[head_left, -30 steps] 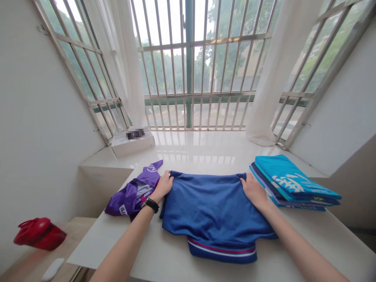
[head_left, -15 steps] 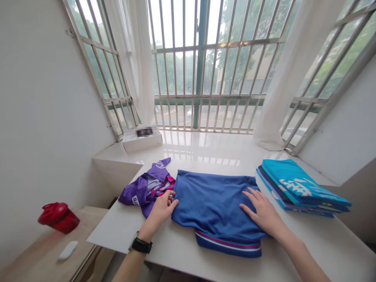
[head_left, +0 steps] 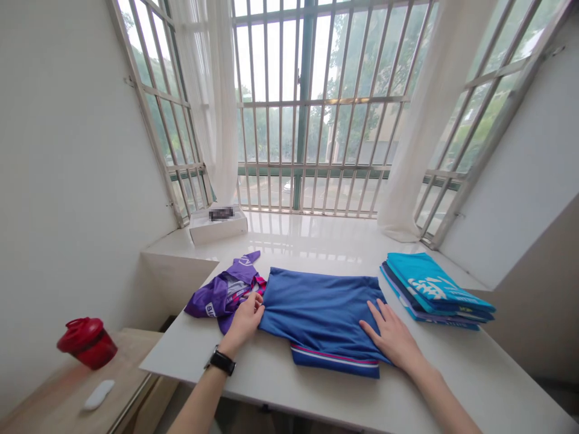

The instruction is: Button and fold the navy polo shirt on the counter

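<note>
A dark blue shirt (head_left: 316,307), partly folded, lies on the white table in front of me; a band with white and magenta stripes shows at its near edge. At its left edge, my left hand (head_left: 248,316) pinches the fabric, and creases run from the fingers across the cloth. My right hand (head_left: 391,334) rests flat on the right part of the shirt with its fingers spread. Just left of the shirt lies a crumpled purple shirt (head_left: 224,289) with pink and dark stripes inside. To the right sits a stack of folded shirts (head_left: 434,289), bright blue on top.
The white table (head_left: 335,401) meets a windowsill holding a white box (head_left: 219,229) at the back left. Lower left, a wooden surface (head_left: 45,398) carries a red lidded cup (head_left: 88,343) and a white, mouse-like object (head_left: 99,395). Barred windows and white curtains stand behind.
My left fingers have closed on the shirt's left edge, and the cloth is now pulled into creases there. My right hand stays spread on it. The camera view has shifted slightly.
</note>
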`<state>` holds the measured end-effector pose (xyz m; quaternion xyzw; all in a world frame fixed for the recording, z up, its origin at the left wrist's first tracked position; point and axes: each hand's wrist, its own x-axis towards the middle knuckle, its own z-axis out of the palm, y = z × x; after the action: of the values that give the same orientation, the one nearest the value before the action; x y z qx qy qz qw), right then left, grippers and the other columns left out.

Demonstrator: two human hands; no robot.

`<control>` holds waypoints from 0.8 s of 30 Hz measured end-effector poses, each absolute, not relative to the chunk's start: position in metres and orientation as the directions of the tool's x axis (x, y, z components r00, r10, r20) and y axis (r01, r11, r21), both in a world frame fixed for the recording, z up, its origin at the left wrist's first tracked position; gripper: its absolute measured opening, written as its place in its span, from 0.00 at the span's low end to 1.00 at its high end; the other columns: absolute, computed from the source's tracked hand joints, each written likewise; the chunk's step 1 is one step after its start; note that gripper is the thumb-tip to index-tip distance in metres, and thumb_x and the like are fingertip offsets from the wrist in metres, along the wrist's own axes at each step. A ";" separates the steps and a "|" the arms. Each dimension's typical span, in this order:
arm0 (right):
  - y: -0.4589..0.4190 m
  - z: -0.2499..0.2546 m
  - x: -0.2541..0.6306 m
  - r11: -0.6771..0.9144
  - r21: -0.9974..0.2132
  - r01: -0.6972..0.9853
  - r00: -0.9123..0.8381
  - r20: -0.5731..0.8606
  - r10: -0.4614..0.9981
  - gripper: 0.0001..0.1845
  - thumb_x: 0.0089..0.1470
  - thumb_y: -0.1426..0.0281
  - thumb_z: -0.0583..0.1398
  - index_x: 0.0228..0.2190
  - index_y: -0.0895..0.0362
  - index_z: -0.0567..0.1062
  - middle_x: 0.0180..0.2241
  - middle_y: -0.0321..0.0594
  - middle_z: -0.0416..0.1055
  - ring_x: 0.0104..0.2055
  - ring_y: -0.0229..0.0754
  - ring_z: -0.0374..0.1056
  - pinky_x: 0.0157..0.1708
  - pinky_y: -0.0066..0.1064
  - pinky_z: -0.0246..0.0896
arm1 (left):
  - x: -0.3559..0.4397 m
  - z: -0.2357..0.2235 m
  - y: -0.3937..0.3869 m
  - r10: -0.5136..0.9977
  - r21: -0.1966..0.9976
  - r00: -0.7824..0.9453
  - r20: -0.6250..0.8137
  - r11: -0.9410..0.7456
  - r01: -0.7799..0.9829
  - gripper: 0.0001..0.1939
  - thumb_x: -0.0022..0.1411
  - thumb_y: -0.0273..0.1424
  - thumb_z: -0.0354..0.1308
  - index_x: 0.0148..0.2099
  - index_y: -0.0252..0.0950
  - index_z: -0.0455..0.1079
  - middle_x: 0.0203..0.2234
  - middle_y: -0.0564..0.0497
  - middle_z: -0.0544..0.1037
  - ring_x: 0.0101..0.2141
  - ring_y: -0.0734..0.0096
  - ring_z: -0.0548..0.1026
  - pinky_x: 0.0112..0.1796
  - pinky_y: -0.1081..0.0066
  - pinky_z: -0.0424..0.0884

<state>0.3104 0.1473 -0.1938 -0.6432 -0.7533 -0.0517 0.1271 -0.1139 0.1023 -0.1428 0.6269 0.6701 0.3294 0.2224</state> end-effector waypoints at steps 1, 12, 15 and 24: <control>0.146 -0.193 0.309 0.161 -0.085 0.983 -0.134 0.256 0.957 0.40 0.58 0.46 0.49 0.63 0.58 0.64 0.66 0.53 0.56 0.68 0.56 0.52 0.64 0.48 0.51 | -0.112 -0.141 0.101 0.984 0.702 -0.129 0.120 0.008 0.712 0.03 0.63 0.27 0.50 0.40 0.37 0.63 0.33 0.49 0.77 0.33 0.69 0.76 0.37 0.72 0.67; 0.144 -0.194 0.308 0.161 -0.041 0.986 -0.143 0.279 0.949 0.38 0.60 0.49 0.48 0.63 0.60 0.64 0.66 0.52 0.57 0.68 0.55 0.52 0.64 0.47 0.51 | -0.086 -0.118 0.075 0.971 0.400 -0.237 0.018 0.210 0.892 0.22 0.64 0.45 0.55 0.49 0.31 0.68 0.42 0.36 0.79 0.43 0.52 0.78 0.38 0.67 0.67; 0.144 -0.195 0.308 0.162 -0.053 0.985 -0.140 0.296 0.945 0.38 0.60 0.49 0.48 0.62 0.60 0.65 0.65 0.52 0.58 0.67 0.55 0.53 0.63 0.47 0.53 | -0.087 -0.119 0.078 0.972 0.424 -0.234 -0.031 0.225 0.877 0.18 0.62 0.42 0.57 0.46 0.34 0.71 0.44 0.37 0.79 0.44 0.52 0.78 0.38 0.67 0.67; 0.143 -0.193 0.307 0.139 -0.043 0.989 -0.122 0.276 0.953 0.37 0.60 0.50 0.47 0.62 0.59 0.64 0.65 0.52 0.58 0.66 0.54 0.55 0.62 0.46 0.54 | -0.080 -0.119 0.085 0.981 0.495 -0.196 -0.015 0.178 0.851 0.11 0.63 0.32 0.52 0.44 0.35 0.70 0.42 0.40 0.79 0.45 0.55 0.76 0.41 0.66 0.67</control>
<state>0.3073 0.1430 -0.1927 -0.6519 -0.7451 -0.0756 0.1193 -0.0797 0.0848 -0.1193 0.6115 0.7487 0.1933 0.1678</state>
